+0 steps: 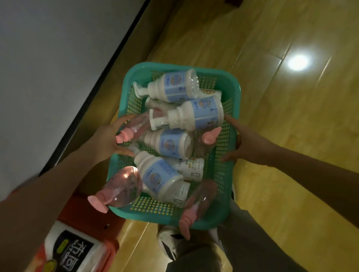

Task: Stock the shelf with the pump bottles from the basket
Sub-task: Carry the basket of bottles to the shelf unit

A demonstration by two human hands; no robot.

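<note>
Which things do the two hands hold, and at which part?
Left hand grips a clear pink-capped pump bottle near its neck. Right hand holds the teal plastic basket at its right rim.

"布厨" on paper-towel pack (76, 255)

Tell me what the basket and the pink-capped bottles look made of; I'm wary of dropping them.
Basket: likely moulded plastic, teal, with a perforated mesh wall and smooth rim. Pink-capped bottle: seemingly clear plastic, glossy, with see-through body and light glints; glass can't be excluded.
</note>
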